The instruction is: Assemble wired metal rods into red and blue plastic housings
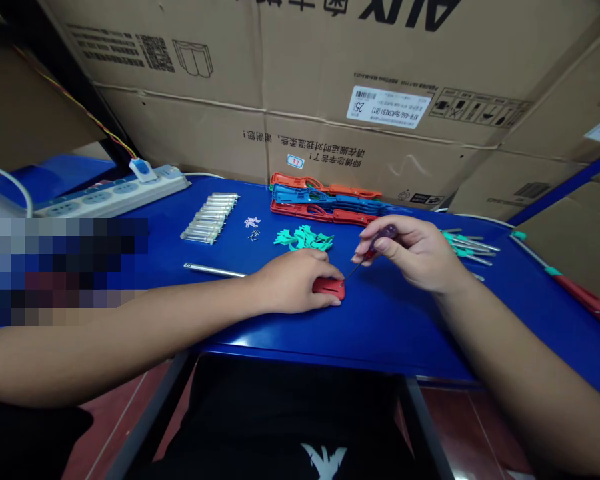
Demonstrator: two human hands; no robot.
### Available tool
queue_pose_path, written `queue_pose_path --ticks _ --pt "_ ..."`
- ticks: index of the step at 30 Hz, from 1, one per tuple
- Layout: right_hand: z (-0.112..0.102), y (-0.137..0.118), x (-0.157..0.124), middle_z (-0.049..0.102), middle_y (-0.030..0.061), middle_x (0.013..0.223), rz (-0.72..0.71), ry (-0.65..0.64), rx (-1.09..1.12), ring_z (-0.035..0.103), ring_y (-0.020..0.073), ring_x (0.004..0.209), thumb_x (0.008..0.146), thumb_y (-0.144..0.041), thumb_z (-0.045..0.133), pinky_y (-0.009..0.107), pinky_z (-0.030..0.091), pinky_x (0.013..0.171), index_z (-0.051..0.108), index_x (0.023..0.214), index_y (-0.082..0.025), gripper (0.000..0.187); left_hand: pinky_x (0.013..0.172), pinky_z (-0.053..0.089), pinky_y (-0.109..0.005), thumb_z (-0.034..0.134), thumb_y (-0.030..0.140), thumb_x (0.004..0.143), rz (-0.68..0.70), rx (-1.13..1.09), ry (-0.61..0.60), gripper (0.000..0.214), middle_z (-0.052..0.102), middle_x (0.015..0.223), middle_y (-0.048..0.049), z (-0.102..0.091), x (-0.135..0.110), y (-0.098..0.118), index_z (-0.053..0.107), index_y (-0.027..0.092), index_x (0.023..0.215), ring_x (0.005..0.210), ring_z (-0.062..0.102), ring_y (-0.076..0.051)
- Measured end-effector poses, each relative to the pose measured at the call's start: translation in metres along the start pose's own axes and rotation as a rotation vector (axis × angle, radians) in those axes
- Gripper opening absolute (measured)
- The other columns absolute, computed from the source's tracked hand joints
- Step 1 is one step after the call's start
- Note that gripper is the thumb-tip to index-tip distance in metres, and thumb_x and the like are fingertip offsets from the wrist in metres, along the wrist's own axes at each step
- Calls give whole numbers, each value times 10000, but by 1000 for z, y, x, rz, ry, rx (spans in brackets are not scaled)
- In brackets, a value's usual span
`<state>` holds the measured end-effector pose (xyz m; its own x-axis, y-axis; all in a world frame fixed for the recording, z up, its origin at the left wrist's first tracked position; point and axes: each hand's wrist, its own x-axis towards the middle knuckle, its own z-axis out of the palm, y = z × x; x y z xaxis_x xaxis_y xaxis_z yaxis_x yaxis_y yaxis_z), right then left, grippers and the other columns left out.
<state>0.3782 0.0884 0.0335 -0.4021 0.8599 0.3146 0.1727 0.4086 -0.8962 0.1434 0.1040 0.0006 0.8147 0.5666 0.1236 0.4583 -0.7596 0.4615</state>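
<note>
On the blue table my left hand [300,280] is closed over a red plastic handle [334,289], whose slotted end sticks out past the fingers. A metal rod [215,270] lies to the left, its right end hidden by my hand. My right hand [410,250] grips a screwdriver [380,241] with a dark reddish handle. Its thin shaft slants down to the right end of the red handle, where the tip seems to touch. Just behind my left hand lies a pile of green plastic pieces [305,237].
Clear tubular parts [211,217] lie in a row at back left, beside small pink pieces [252,222] and tiny pins [255,235]. Stacked red, blue and orange handles [325,197] lie against a cardboard box [305,100]. Metal rods [473,247] lie right; a power strip [115,193] stands left.
</note>
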Motion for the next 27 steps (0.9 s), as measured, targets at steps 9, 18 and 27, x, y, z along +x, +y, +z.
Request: queue_pose_path --ticks 9,18,27 --pt "10 -34 3 674 -4 615 -232 2 -789 624 145 559 834 -582 709 274 433 575 657 705 -215 393 799 502 -361 690 449 859 18 48 26 345 641 929 -75 2 0 1 738 194 1087 914 619 -244" --pt "24 -81 23 634 71 642 33 -258 -1473 480 170 553 967 -494 341 298 173 532 643 686 -178 519 882 517 -401 618 403 901 47 17 -3 455 647 1121 -101 1 -2 3 622 263 1334 1061 614 -283" --pt "24 -92 27 584 50 546 180 -410 -1394 418 134 460 997 -620 249 293 212 507 611 580 -185 703 907 509 -327 565 333 965 114 -333 123 249 720 857 -36 3 11 3 721 182 843 932 654 -182"
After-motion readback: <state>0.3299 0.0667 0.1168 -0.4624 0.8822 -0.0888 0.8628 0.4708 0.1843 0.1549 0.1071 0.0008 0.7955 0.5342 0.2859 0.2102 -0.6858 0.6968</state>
